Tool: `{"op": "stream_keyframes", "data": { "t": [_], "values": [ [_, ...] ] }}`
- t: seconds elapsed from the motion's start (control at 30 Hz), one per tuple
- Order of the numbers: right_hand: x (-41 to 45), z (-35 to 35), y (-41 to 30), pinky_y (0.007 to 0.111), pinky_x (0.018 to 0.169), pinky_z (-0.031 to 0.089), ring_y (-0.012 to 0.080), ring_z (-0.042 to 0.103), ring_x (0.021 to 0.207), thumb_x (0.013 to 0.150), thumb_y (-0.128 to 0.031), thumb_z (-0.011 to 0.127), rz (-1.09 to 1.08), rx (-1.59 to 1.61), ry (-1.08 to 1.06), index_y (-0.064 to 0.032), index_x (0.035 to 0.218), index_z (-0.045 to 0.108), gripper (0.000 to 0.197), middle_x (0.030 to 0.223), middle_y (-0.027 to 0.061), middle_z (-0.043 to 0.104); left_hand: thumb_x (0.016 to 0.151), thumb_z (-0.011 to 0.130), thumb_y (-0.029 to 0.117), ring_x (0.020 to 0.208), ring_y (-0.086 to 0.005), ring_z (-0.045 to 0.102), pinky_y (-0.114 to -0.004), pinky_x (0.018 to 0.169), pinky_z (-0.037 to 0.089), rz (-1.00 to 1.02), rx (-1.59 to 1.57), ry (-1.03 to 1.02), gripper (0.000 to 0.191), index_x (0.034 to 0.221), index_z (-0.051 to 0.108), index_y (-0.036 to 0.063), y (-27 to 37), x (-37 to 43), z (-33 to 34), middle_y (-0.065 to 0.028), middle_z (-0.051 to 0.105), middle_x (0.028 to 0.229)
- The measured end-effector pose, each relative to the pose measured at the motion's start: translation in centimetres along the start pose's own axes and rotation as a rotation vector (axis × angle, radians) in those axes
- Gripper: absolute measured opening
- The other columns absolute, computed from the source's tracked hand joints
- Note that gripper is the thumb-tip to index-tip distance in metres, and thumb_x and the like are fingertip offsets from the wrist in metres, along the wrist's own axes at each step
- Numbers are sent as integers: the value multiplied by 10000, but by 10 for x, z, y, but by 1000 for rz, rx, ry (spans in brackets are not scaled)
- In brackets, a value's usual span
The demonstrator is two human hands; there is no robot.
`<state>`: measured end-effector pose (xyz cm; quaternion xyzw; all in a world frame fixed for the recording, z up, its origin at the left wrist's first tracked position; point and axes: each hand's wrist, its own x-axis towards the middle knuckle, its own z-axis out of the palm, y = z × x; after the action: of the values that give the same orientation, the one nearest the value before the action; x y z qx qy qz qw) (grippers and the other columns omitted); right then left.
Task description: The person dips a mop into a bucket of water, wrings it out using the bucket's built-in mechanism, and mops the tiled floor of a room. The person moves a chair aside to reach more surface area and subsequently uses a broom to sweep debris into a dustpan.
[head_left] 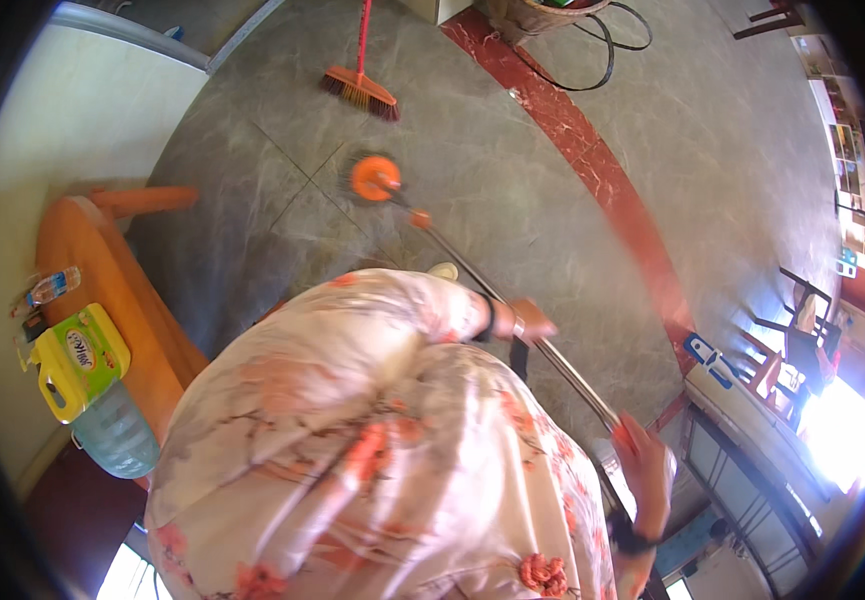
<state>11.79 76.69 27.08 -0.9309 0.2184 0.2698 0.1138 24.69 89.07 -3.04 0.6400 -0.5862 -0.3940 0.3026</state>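
Note:
My left hand (534, 321) grips the metal pole (569, 369) of a mop, with the arm crossing in front of my floral top (372, 420). Higher up the same pole, at the right, my right hand (638, 450) is closed around it. At the pole's lower end, the round orange mop head (376, 178) is on the grey tiled floor (267, 172), blurred, with dark fringe around it. An orange joint (420, 218) sits on the pole just above. The tip of a light shoe (443, 271) shows below my left sleeve.
A broom (361, 91) with a red handle stands ahead. On the left, a wooden bench or table (132, 300) bears a small bottle (57, 286), a yellow-green jug (83, 360) and a large clear bottle (118, 435). A basket (526, 19) stands by the red floor strip (590, 150). Chairs (800, 322) are right.

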Motion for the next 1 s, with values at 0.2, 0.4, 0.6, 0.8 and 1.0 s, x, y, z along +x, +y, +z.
{"op": "stream_keyframes", "data": {
  "t": [0.2,0.4,0.6,0.8,1.0],
  "values": [
    [-80,-41,7,295,633,448,222,592,698,665,-73,604,323,154,59,-13,996,566,338,772,153,604,683,540,161,775,-282,581,-391,638,468,324,75,-130,133,803,571,113,85,93,7,-78,600,764],
    [-20,-41,-1,251,679,446,125,567,722,628,-25,622,413,413,88,14,1029,552,409,837,125,618,646,565,118,750,-291,585,-405,617,469,123,55,-68,176,821,572,108,40,96,-43,-95,601,772],
    [114,-22,-26,279,650,449,168,593,718,645,-68,640,144,456,147,3,1021,552,392,802,132,611,664,570,149,717,-290,588,-409,601,458,-25,167,86,121,783,550,130,-82,59,-148,-98,594,705],
    [290,-44,-143,354,606,455,317,584,714,689,-223,627,-63,285,89,-85,1050,549,393,786,200,581,648,543,138,694,-263,576,-389,588,452,-191,452,407,59,705,528,137,-243,-3,-276,-72,576,675],
    [468,-45,-258,402,630,447,335,573,743,693,-327,615,-331,259,151,-135,1107,512,467,809,190,587,645,561,63,936,-313,463,-396,730,423,-778,216,1103,430,1048,415,91,-326,-103,-444,-141,445,988]
  ]
}}
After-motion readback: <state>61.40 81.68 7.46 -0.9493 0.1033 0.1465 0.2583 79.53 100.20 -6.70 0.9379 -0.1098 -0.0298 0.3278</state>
